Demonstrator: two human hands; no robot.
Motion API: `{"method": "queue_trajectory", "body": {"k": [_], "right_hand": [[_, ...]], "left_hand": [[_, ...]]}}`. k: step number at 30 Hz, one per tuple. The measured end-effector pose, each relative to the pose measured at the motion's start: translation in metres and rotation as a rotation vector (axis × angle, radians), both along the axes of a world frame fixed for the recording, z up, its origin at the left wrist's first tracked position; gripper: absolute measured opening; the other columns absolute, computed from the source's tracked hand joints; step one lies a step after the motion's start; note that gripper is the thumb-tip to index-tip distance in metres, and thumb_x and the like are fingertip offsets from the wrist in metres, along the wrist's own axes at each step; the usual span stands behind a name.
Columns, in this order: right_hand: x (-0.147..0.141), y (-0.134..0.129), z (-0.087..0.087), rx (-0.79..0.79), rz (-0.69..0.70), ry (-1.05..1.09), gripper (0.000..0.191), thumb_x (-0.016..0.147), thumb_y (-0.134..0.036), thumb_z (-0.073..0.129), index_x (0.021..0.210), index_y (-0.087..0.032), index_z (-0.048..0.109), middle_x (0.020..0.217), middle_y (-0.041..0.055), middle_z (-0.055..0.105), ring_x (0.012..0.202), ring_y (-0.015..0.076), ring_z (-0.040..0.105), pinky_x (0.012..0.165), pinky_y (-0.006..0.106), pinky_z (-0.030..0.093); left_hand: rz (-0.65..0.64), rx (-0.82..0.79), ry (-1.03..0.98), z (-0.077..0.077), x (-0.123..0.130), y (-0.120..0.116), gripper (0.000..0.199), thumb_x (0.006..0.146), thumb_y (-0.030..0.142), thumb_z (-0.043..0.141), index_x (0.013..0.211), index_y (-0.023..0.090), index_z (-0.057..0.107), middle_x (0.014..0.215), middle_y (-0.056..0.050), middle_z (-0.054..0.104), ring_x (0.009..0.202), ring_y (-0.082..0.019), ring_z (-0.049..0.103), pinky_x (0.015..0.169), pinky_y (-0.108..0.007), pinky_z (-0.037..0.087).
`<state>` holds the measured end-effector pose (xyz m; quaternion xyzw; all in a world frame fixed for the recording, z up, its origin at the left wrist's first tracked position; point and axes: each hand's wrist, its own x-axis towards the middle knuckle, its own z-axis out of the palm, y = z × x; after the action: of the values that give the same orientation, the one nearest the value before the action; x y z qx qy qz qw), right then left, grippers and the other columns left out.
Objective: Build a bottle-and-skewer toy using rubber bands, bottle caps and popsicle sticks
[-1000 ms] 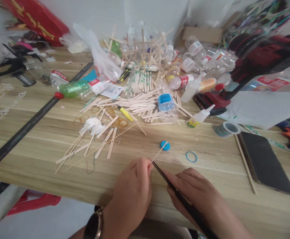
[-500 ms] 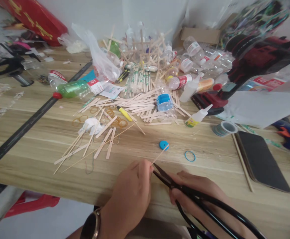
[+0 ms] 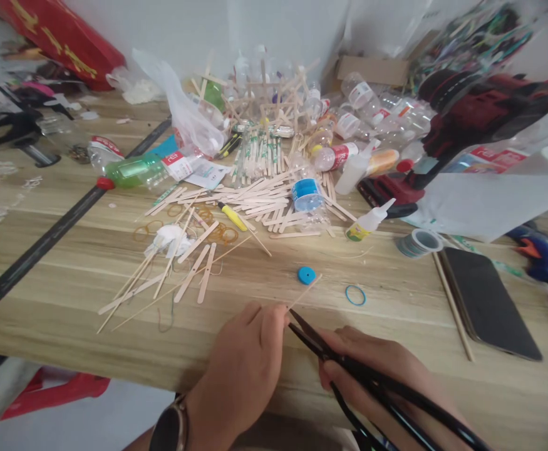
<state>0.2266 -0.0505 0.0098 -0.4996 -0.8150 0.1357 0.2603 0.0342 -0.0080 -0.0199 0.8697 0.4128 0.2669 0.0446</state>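
Observation:
Near the table's front edge, my left hand (image 3: 250,357) is closed on a thin wooden stick (image 3: 305,292), whose free end points up and to the right. My right hand (image 3: 377,357) is wrapped round a pair of black scissors (image 3: 323,349) with big looped handles. The scissor blades are slightly parted, their tips close to my left fingertips at the stick. Whether the blades touch the stick I cannot tell. Just beyond the stick lie a blue bottle cap (image 3: 306,275) with a hole in it and a blue ring (image 3: 355,295).
Craft sticks (image 3: 259,203) spread across the middle, by a yellow utility knife (image 3: 233,217) and rubber bands. A glue bottle (image 3: 368,222), a tape roll (image 3: 418,243) and a phone (image 3: 490,304) lie to the right. Behind stand plastic bottles and a red power tool (image 3: 471,119).
The view has shifted slightly. My hands keep almost the same pose, and the stick's free end has swung a little to the right of the blue cap.

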Motion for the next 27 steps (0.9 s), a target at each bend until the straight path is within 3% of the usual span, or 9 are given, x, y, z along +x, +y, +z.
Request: {"method": "queue_trajectory", "body": {"k": [3,8,12,20,27], "right_hand": [[0.004,0.003,-0.009,0.157,0.104,-0.045,0.033,0.100,-0.014,0.036,0.124,-0.014,0.058,0.071,-0.0001,0.069,0.060,0.0137,0.066,0.062,0.026,0.052],[0.009,-0.003,-0.001,0.391,0.149,-0.446,0.044,0.099,-0.001,0.021,0.118,-0.007,0.060,0.083,0.0043,0.075,0.078,0.0158,0.070,0.079,0.035,0.043],[0.011,-0.007,0.002,0.424,0.158,-0.565,0.047,0.099,-0.002,0.018,0.123,-0.007,0.059,0.088,0.0049,0.076,0.083,0.0169,0.069,0.080,0.039,0.040],[0.014,-0.007,-0.002,0.431,0.140,-0.635,0.049,0.100,-0.004,0.017,0.124,-0.010,0.060,0.090,0.0043,0.076,0.086,0.0167,0.067,0.082,0.040,0.039],[0.009,-0.002,0.000,0.416,0.139,-0.605,0.043,0.097,-0.002,0.029,0.119,-0.014,0.064,0.089,0.0020,0.076,0.082,0.0150,0.068,0.078,0.037,0.040]], "left_hand": [[0.025,-0.063,-0.093,0.004,0.002,0.000,0.018,0.099,0.012,0.032,0.108,0.019,0.046,0.077,-0.004,0.072,0.065,-0.020,0.069,0.055,-0.030,0.054],[0.061,-0.309,-0.223,0.016,0.004,-0.005,0.021,0.098,0.013,0.038,0.113,0.022,0.049,0.097,-0.004,0.076,0.085,-0.018,0.073,0.070,-0.027,0.056],[0.086,-0.455,-0.221,0.019,0.003,-0.007,0.020,0.099,0.018,0.036,0.098,0.024,0.055,0.083,-0.001,0.075,0.075,-0.018,0.072,0.062,-0.027,0.052],[0.140,-0.333,-0.098,0.020,0.005,-0.003,0.024,0.097,0.016,0.033,0.081,0.023,0.051,0.065,0.000,0.067,0.058,-0.020,0.065,0.051,-0.028,0.042],[0.176,-0.345,-0.046,0.018,0.003,-0.002,0.027,0.097,0.018,0.031,0.079,0.023,0.050,0.063,-0.001,0.066,0.057,-0.020,0.064,0.052,-0.029,0.039]]}}
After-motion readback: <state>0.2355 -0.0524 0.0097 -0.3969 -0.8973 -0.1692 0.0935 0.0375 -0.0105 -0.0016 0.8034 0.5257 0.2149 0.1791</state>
